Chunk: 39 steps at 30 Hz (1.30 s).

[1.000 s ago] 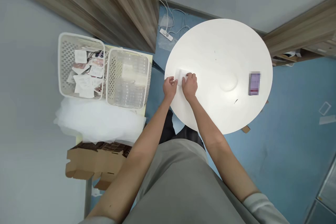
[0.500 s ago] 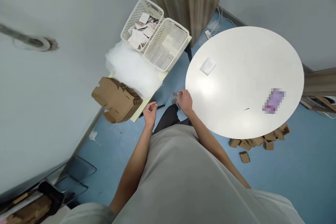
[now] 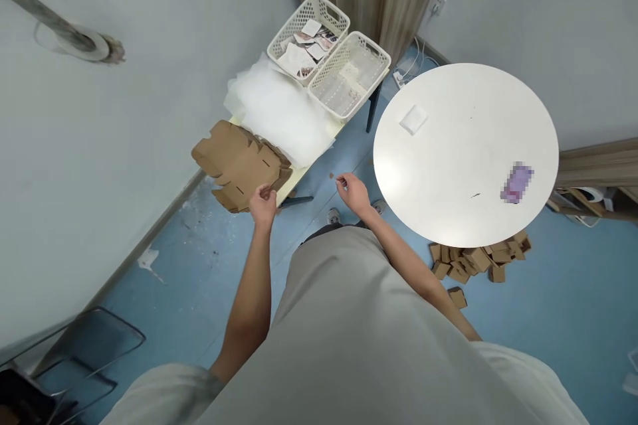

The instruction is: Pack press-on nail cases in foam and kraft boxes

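Note:
My left hand (image 3: 263,204) is at the front edge of a stack of flat brown cardboard box blanks (image 3: 244,163), its fingers loosely bent and apart. Nothing shows in it, and I cannot tell whether it touches the cardboard. My right hand (image 3: 353,192) hangs over the floor between the side table and the round white table (image 3: 463,159). Its fingers are loosely curled with a small gap at the thumb, and I see nothing held. Behind the box blanks lies a pile of white translucent packing sheets (image 3: 282,113).
Two white plastic baskets stand behind the sheets: one basket (image 3: 284,40) holds packets and cards, the other basket (image 3: 369,96) a few pale pieces. A white packet (image 3: 413,119) and a blurred purple item (image 3: 517,182) lie on the round table. Small brown boxes (image 3: 468,262) are heaped below it.
My view has shifted, and the side table and round table appear nearer each other. My left hand has moved left to the cardboard stack. The right hand stays beside the round table.

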Motion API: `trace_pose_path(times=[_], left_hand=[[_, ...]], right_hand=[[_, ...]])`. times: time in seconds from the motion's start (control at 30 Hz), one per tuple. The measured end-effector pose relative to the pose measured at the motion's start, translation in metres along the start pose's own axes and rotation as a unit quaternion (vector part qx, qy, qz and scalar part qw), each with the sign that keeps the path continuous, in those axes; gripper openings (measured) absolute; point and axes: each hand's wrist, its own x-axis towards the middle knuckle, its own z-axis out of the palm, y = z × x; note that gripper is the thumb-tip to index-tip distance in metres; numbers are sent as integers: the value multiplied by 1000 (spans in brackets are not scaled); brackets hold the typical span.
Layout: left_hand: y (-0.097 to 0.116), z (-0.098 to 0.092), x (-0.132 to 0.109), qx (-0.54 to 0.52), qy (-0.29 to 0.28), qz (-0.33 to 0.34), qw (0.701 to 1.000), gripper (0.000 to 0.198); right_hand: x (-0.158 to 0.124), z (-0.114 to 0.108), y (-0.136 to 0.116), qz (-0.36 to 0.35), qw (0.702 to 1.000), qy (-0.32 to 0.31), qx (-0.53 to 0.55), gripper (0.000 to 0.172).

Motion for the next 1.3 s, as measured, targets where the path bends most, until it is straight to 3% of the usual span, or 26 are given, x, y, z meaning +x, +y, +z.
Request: trace_pose_path(times=[0.1,0.2,0.37,0.67,0.9,1.13,1.3], left_hand=[[-27,-27,26,108,-27,69,991,38],[-45,-40,46,142,-63,105,982,43],[-57,-43,64,209,-125,136,960,45],[-62,-50,79,235,-155,149,948,41],[-52,-42,70,319,-114,193,921,43],[-46,-45,57,289,-71,182,937,31],[-30,-67,42,221,46,118,967,35]], right_hand=[[-20,24,-6,8,1000,13,-1,26],[-42,47,-7,32,999,14,-9,22],[-62,64,-7,73,996,30,-35,20],[-60,69,-23,83,993,68,-44,20],[-61,74,-27,77,994,55,-48,20],[-75,78,-17,84,995,50,-34,20],[-69,67,-11,61,998,25,-11,21]])
